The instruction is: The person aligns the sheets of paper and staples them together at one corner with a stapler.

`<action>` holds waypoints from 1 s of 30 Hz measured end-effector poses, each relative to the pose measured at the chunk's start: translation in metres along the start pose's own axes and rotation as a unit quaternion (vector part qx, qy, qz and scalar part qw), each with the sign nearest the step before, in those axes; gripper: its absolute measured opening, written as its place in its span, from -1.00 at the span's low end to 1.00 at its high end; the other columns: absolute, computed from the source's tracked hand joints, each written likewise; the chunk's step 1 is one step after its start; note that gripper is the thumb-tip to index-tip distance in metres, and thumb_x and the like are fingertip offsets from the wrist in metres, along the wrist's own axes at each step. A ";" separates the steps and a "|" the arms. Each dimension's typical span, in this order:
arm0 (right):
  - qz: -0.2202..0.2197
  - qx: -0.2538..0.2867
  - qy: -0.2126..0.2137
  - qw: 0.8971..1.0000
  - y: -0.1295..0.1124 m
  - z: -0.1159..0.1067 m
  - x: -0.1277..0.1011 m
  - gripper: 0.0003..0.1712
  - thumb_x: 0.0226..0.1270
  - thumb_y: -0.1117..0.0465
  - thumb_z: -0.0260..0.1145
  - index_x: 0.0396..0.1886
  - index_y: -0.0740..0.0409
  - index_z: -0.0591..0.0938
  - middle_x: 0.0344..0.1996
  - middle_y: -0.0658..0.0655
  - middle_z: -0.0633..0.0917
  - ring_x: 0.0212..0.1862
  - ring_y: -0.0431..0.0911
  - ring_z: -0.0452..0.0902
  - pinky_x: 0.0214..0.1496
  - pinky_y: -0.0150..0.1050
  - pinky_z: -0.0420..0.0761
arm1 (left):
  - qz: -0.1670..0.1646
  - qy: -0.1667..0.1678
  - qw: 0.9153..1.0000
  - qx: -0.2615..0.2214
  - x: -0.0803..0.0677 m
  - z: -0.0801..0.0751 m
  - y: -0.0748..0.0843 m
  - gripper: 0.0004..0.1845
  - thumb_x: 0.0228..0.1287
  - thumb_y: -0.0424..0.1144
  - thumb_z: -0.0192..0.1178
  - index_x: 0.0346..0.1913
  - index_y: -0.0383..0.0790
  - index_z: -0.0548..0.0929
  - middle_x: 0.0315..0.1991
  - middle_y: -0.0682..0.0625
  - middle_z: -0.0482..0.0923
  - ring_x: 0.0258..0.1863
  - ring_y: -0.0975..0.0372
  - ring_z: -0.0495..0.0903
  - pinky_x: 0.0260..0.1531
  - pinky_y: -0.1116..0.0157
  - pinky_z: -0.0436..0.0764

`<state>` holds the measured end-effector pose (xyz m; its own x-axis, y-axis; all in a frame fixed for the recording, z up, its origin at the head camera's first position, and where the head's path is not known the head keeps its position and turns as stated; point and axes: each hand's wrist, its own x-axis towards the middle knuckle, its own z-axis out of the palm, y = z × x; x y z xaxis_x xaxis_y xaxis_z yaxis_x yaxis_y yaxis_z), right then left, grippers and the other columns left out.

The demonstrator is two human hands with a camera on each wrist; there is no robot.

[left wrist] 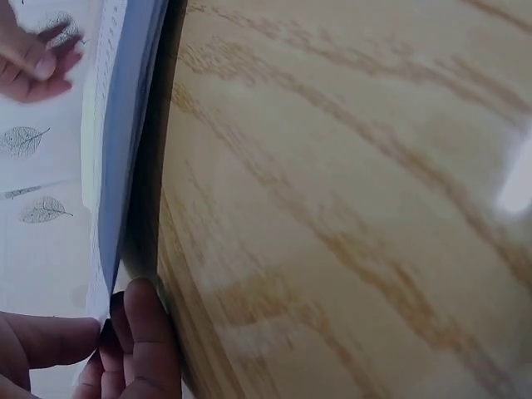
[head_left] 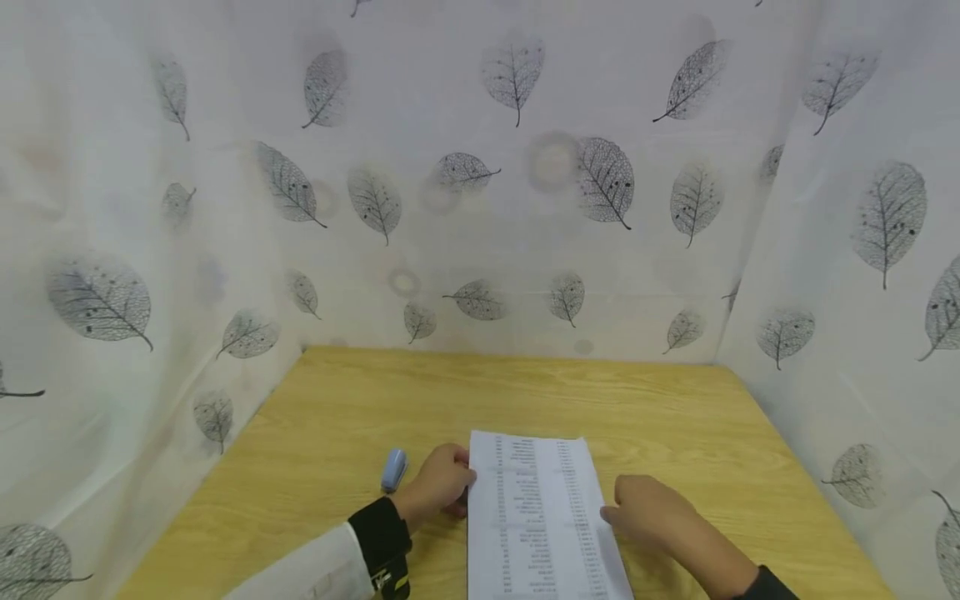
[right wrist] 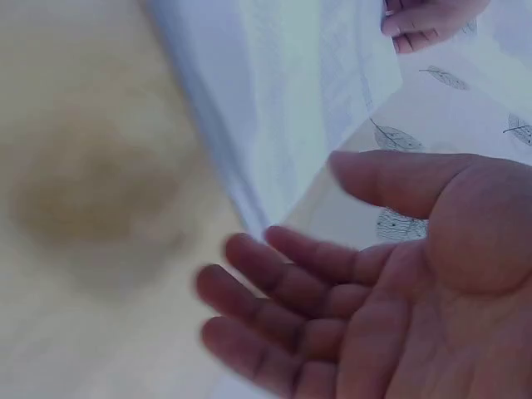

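Observation:
A white sheet of paper (head_left: 536, 517) printed with columns of small text lies near the front of a wooden table (head_left: 525, 392). My left hand (head_left: 461, 492) is at its left edge. In the left wrist view, thumb and fingers (left wrist: 141, 341) pinch that edge, and the paper (left wrist: 116, 125) is lifted a little off the table. My right hand (head_left: 615, 512) is at the paper's right edge. In the right wrist view it is open (right wrist: 266, 291), palm showing, fingers relaxed beside the paper (right wrist: 291, 91); I cannot tell whether they touch it.
A small light-blue object (head_left: 393, 469), perhaps a stapler, lies on the table just left of my left hand. White cloth with grey leaf prints (head_left: 517, 192) hangs as walls on the left, back and right of the table.

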<state>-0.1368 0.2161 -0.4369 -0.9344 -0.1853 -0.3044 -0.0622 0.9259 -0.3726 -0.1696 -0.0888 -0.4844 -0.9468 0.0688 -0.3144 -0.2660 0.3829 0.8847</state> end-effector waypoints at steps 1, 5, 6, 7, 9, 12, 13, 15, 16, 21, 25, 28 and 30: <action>-0.021 -0.014 0.014 1.000 -0.005 -0.003 0.006 -0.62 0.41 0.03 0.35 -0.09 0.29 0.65 -0.22 0.15 0.72 -0.19 0.06 0.65 -0.17 0.02 0.65 | 0.000 0.003 1.000 0.003 0.000 0.000 0.000 -0.71 0.40 -0.38 0.16 0.12 -0.38 0.50 -0.15 -0.15 0.57 -0.31 0.10 0.62 -0.44 0.20 0.68; -0.112 -0.013 0.066 0.991 -0.030 -0.006 0.036 -0.60 0.43 0.09 0.36 0.11 0.24 0.65 0.07 0.23 0.70 0.17 0.18 0.61 0.21 0.16 0.58 | 0.016 0.009 1.000 0.007 -0.001 -0.001 -0.002 -0.72 0.38 -0.43 0.16 0.10 -0.39 0.49 -0.17 -0.17 0.55 -0.31 0.09 0.63 -0.45 0.18 0.69; -0.135 -0.008 0.075 0.988 -0.036 -0.005 0.044 -0.59 0.44 0.11 0.35 0.17 0.22 0.63 0.13 0.23 0.68 0.23 0.18 0.58 0.27 0.17 0.54 | 0.022 0.009 1.000 0.005 -0.001 -0.001 -0.002 -0.73 0.37 -0.44 0.15 0.09 -0.40 0.50 -0.18 -0.17 0.54 -0.32 0.09 0.63 -0.47 0.18 0.69; -0.156 -0.004 0.083 0.984 -0.042 -0.003 0.052 -0.57 0.46 0.12 0.33 0.22 0.21 0.61 0.19 0.23 0.65 0.28 0.18 0.54 0.32 0.17 0.51 | 0.029 0.009 1.000 0.002 -0.001 -0.001 -0.002 -0.73 0.36 -0.45 0.14 0.09 -0.41 0.50 -0.18 -0.17 0.54 -0.33 0.09 0.64 -0.48 0.18 0.70; -0.190 0.002 0.093 0.977 -0.051 0.002 0.067 -0.53 0.50 0.15 0.30 0.31 0.20 0.56 0.28 0.23 0.59 0.37 0.19 0.46 0.39 0.17 0.44 | 0.041 0.008 0.999 -0.004 -0.002 0.000 -0.001 -0.72 0.34 -0.48 0.13 0.09 -0.42 0.49 -0.19 -0.18 0.53 -0.34 0.09 0.65 -0.49 0.18 0.71; -0.216 0.009 0.104 0.971 -0.060 0.011 0.089 -0.51 0.55 0.17 0.23 0.39 0.21 0.50 0.31 0.23 0.58 0.39 0.18 0.44 0.41 0.14 0.43 | 0.052 0.008 0.999 -0.009 -0.003 0.002 0.001 -0.72 0.33 -0.48 0.12 0.08 -0.42 0.50 -0.19 -0.17 0.51 -0.34 0.10 0.64 -0.50 0.18 0.71; -0.220 0.016 0.104 0.970 -0.062 0.015 0.095 -0.52 0.57 0.18 0.21 0.39 0.22 0.51 0.30 0.23 0.59 0.38 0.17 0.46 0.40 0.13 0.44 | 0.055 0.008 0.998 -0.010 -0.004 0.002 0.001 -0.73 0.34 -0.47 0.12 0.08 -0.42 0.50 -0.19 -0.17 0.50 -0.34 0.10 0.64 -0.50 0.18 0.71; -0.221 0.029 0.103 0.969 -0.064 0.021 0.106 -0.55 0.59 0.19 0.18 0.37 0.23 0.53 0.27 0.22 0.63 0.36 0.16 0.49 0.39 0.11 0.46 | 0.062 0.009 0.998 -0.010 -0.005 0.003 0.002 -0.74 0.35 -0.46 0.12 0.07 -0.41 0.50 -0.19 -0.17 0.49 -0.34 0.10 0.62 -0.50 0.18 0.71; -0.220 0.038 0.102 0.969 -0.064 0.024 0.110 -0.58 0.59 0.19 0.17 0.33 0.22 0.56 0.24 0.21 0.65 0.33 0.14 0.52 0.37 0.11 0.48 | 0.063 0.012 0.998 -0.009 -0.005 0.004 0.001 -0.74 0.35 -0.46 0.12 0.07 -0.41 0.51 -0.19 -0.17 0.49 -0.34 0.11 0.61 -0.50 0.18 0.71; -0.226 0.077 0.098 0.966 -0.067 0.036 0.122 -0.73 0.58 0.23 0.17 0.10 0.19 0.69 0.01 0.15 0.74 0.09 0.05 0.66 0.19 0.08 0.60 | 0.071 0.027 0.997 0.001 -0.005 0.005 -0.002 -0.73 0.36 -0.46 0.14 0.08 -0.41 0.50 -0.17 -0.15 0.48 -0.32 0.11 0.60 -0.50 0.20 0.70; -0.218 0.088 0.092 0.968 -0.069 0.041 0.127 -0.80 0.57 0.23 0.18 -0.03 0.12 0.71 -0.14 0.05 0.74 -0.13 -0.12 0.62 0.00 -0.04 0.63 | 0.074 0.024 0.997 0.005 -0.005 0.003 -0.005 -0.71 0.36 -0.46 0.15 0.11 -0.41 0.48 -0.17 -0.15 0.52 -0.37 0.12 0.62 -0.51 0.19 0.70; -0.205 0.087 0.089 0.971 -0.069 0.044 0.130 -0.84 0.56 0.22 0.20 -0.08 0.07 0.71 -0.19 -0.01 0.72 -0.21 -0.19 0.57 -0.08 -0.10 0.60 | 0.097 0.014 0.995 0.036 -0.006 -0.005 -0.004 -0.63 0.36 -0.43 0.18 0.17 -0.45 0.44 -0.18 -0.14 0.58 -0.38 0.14 0.64 -0.49 0.21 0.67; -0.200 0.082 0.090 0.972 -0.069 0.046 0.132 -0.85 0.55 0.22 0.21 -0.09 0.06 0.70 -0.20 -0.01 0.72 -0.22 -0.19 0.55 -0.11 -0.11 0.59 | 0.127 0.024 0.989 0.076 -0.007 -0.013 -0.001 -0.59 0.34 -0.40 0.23 0.19 -0.48 0.44 -0.21 -0.15 0.61 -0.39 0.16 0.63 -0.48 0.23 0.65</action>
<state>-0.2396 0.1127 -0.4919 -0.8940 -0.4455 0.0477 -0.3909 0.7234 -0.5691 -0.1654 -0.1017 -0.4782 -0.9881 0.1371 -0.0692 0.0076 0.4933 0.8698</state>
